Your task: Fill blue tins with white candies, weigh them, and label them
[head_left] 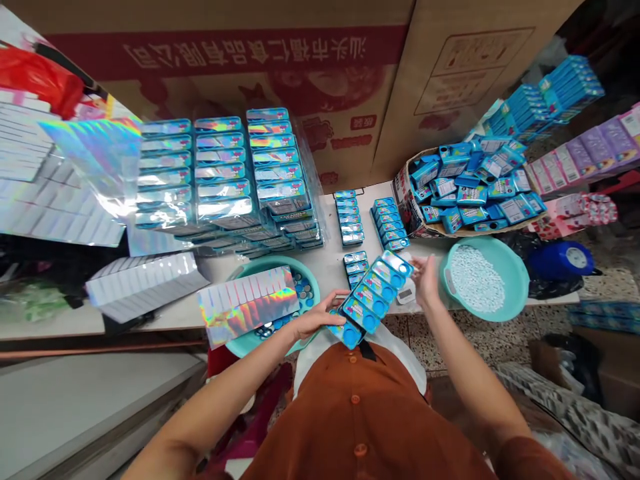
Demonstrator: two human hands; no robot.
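A slanting row of blue tins (373, 297) with round blue circles lies in front of my body. My left hand (323, 317) is wrapped round its lower left end, thumb on top. At the upper right end, my right hand (425, 280) has its fingers close to the last tin; whether they touch it is unclear. Beneath that end is a small white device (406, 295). Short rows of blue tins (350, 219) stand on the white table behind. Left of my left hand, a holographic sheet (249, 303) lies across a teal basin (314, 277) of round blue and silver pieces.
Stacked blue tins (225, 173) in clear plastic stand at the left back. At right are a carton (401, 193) heaped with blue boxes and a teal basin (520, 283) of white pellets. Large cardboard boxes (220, 87) rise behind the white table (327, 260).
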